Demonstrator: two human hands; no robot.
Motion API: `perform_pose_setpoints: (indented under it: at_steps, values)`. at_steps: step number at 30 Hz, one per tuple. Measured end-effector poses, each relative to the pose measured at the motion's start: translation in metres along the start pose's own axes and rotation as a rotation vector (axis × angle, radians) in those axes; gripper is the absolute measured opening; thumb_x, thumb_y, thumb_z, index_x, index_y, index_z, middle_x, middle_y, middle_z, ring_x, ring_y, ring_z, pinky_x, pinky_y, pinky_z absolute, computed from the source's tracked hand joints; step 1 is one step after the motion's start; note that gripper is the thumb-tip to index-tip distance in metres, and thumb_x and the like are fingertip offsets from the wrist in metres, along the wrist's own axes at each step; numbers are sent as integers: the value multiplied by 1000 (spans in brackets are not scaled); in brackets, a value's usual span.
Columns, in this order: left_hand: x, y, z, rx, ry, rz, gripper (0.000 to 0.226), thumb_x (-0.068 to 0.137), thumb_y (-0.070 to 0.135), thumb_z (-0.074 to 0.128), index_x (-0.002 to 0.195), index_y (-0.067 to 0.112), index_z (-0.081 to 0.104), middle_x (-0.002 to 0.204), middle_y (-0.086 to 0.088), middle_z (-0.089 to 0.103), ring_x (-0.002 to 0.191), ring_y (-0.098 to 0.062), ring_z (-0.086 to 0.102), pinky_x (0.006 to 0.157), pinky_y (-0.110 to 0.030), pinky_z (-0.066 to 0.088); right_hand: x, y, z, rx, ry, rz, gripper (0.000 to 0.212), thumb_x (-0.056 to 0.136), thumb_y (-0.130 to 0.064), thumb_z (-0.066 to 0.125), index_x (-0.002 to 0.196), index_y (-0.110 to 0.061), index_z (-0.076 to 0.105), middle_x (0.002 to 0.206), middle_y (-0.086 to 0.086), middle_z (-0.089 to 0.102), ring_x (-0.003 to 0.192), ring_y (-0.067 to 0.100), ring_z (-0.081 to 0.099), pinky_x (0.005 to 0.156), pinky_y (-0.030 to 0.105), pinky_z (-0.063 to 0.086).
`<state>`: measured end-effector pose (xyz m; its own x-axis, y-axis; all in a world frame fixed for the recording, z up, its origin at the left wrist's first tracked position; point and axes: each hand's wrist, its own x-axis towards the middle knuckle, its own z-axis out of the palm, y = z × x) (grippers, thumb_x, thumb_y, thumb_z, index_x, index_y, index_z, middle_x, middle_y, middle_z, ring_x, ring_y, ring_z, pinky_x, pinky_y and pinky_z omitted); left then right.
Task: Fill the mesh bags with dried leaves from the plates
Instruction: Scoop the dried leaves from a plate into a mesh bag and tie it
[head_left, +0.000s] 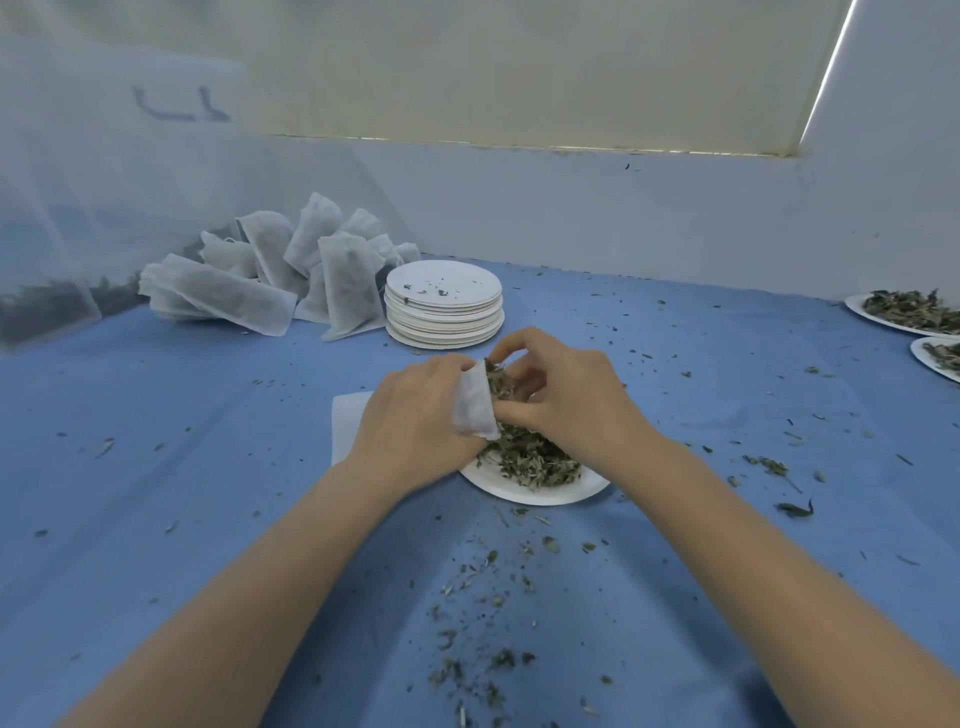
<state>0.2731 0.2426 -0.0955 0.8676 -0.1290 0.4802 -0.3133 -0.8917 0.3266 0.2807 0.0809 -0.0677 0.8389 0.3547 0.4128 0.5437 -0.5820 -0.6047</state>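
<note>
Blue cloth (156, 467) covers the whole worktop; crumbs of leaf are scattered over it, thickest toward the near edge.

Far left corner: one heap of filled mesh bags (270, 270), leaning on each other. At least eight; the exact count cannot be told because they overlap.

Just right of that heap, near the far edge: one stack of empty plates (444, 312). The number in the stack cannot be counted; the top one carries a few leaf specks.

Right edge: two plates (904, 312) piled with dried leaves, both cut off by the frame.

Centre of the worktop: one plate (535, 491) holding a mound of dried leaves (530, 460). Both your hands are over it.

Beside it on the left, one flat white sheet (348, 421), partly under your left wrist; possibly an empty bag, cannot tell.

Your left hand (410, 415) has its fingers curled round one mesh bag (475, 405), holding its mouth toward the leaves. Your right hand (566, 395) has its fingers bent, pinching a tuft of leaves at the bag's mouth.
</note>
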Motion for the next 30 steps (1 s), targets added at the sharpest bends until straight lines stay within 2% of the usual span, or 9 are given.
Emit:
perform_pose_setpoints:
  at_steps: [7,12,15,17,19,21,23,26,30]
  values:
    - [2,0,4,-107,14,-47,55,66,41,69,115,21,53,102,4,61,94,-19,56,74,-28,36,-1,-3,-10,227,-192,118,18,82,-17,69,97,-26,65,82,-15,73,83,-6,64,74,6,44]
    - [2,3,8,-121,23,-51,40,68,40,68,102,29,50,83,17,49,84,-14,54,66,-23,33,-3,-6,3,198,-8,113,13,78,-15,73,81,-27,74,70,-16,68,66,-9,59,63,4,43]
    - [0,6,9,-110,54,17,43,67,33,73,106,23,56,90,12,58,86,-16,56,68,-22,30,-3,-7,7,83,-141,102,14,85,-10,60,82,-10,73,66,5,64,58,3,51,62,22,43]
    - [-1,6,6,-110,50,23,49,68,34,73,112,21,56,100,5,63,90,-19,57,71,-24,32,-2,-6,1,90,-242,100,17,89,-12,56,92,-2,69,86,16,68,78,20,63,77,36,50]
    - [-2,5,3,-93,52,0,45,71,40,67,111,22,55,102,4,62,90,-20,56,71,-26,32,-1,-5,-11,198,-208,120,15,90,-19,60,96,-14,73,94,3,73,93,13,66,87,31,51]
    - [-1,3,0,-59,46,-21,44,73,41,64,111,23,54,104,4,62,93,-20,56,71,-26,32,0,-1,-25,282,-146,128,12,86,-25,66,94,-26,74,91,-11,73,90,-1,66,82,24,53]
    - [-1,-2,-2,-38,32,-35,47,72,39,67,114,23,53,107,4,60,96,-21,55,72,-27,33,0,6,-36,123,-156,127,13,80,-37,71,93,-36,72,87,-17,72,86,-6,64,76,19,50]
    - [0,-6,-4,-19,1,-53,51,71,37,69,117,23,51,111,3,58,99,-22,54,76,-28,35,1,10,-41,-148,-364,219,36,70,-56,72,104,-49,64,97,-21,65,94,-4,58,76,16,42]
    - [-2,-5,-3,-26,-4,-30,49,72,36,67,117,23,52,110,3,58,99,-21,54,79,-29,37,1,13,-27,-443,-469,187,55,72,-56,70,123,-41,56,106,-14,56,92,5,50,71,19,36]
